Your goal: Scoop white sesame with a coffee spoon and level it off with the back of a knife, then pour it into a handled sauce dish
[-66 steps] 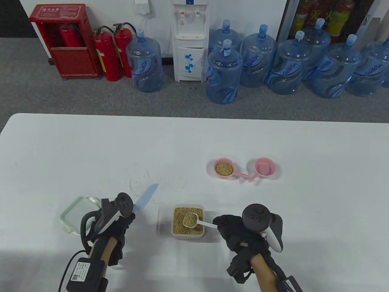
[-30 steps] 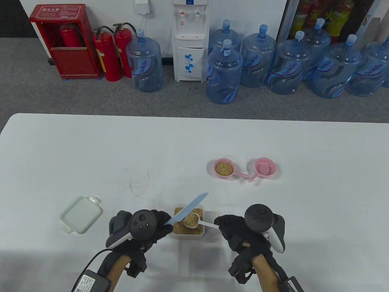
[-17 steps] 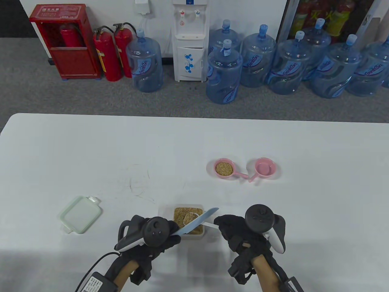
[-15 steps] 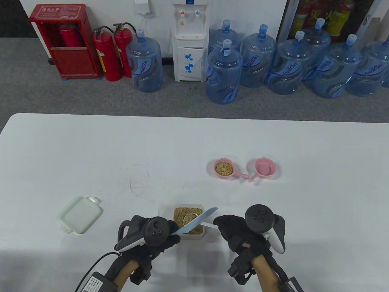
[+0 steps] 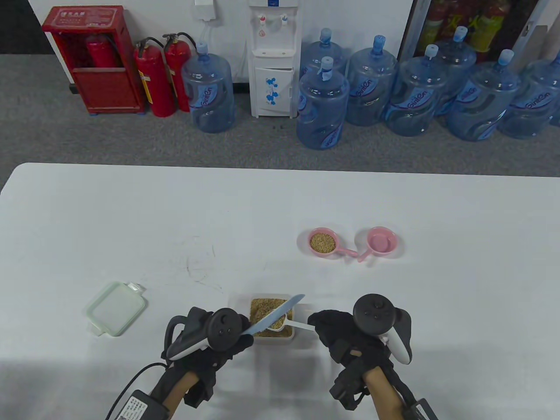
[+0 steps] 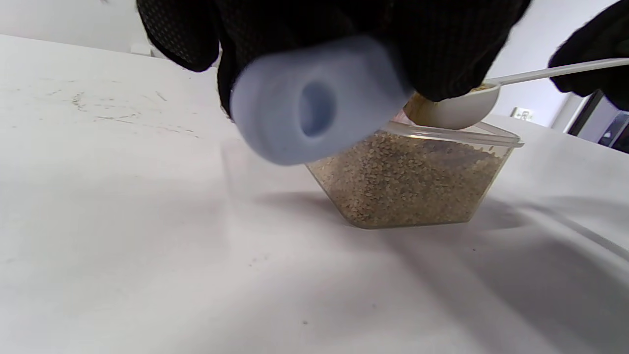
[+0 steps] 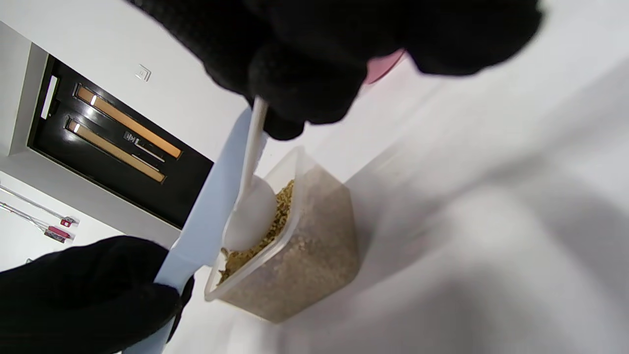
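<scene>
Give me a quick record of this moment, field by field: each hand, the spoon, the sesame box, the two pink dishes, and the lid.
left hand: grips light blue knife, blade laid across the spoon bowl
right hand: pinches white plastic coffee spoon by its handle
spoon: holds sesame, held over the box
clear plastic sesame box: open, well filled
left pink handled sauce dish: holds sesame
right pink handled sauce dish: no sesame visible
pale green lid: flat on white table, left of the box

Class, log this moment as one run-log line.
step: levelling | left hand: pale blue knife across white plastic spoon | right hand: spoon over clear sesame tub
</scene>
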A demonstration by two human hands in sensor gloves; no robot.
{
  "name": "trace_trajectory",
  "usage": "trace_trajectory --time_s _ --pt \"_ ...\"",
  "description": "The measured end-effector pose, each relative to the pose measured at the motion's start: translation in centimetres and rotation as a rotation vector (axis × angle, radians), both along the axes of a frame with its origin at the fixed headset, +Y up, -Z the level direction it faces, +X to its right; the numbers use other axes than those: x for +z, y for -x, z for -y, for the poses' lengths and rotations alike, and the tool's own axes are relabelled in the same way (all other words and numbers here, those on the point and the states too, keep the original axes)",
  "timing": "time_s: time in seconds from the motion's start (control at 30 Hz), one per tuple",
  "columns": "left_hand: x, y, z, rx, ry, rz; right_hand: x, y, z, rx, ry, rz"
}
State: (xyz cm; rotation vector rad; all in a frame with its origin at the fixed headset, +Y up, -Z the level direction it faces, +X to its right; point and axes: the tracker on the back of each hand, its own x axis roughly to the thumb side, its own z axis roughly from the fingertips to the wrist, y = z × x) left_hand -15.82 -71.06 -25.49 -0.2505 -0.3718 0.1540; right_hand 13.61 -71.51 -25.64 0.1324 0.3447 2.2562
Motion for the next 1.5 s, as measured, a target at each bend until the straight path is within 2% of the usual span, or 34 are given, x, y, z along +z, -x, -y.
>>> trace_trajectory --time_s 0.27,0.93,1.17,1.3,1.5 --pt "-0.2 0.3 0.0 -0.02 0.002 -0.027 0.0 -0.4 -0.1 -0.005 -0.003 0.002" --pt "-0.7 1.5 -0.5 -0.045 -0.074 -0.1 0.0 -0.8 -0.2 -0.011 -0.011 -0.003" --pt "-2.2 5.4 -0.6 -0.066 -0.135 -0.279 0.0 -0.9 -0.3 -0.014 -0.015 0.001" --pt "-3.7 8.5 1.0 -0.097 -0.072 -0.398 0.1 -0.9 -0.3 -0.01 -0.016 0.002" --pt "-4.9 10.4 2.9 -0.107 0.031 -0.484 0.1 -0.8 -0.3 0.003 -0.017 0.002"
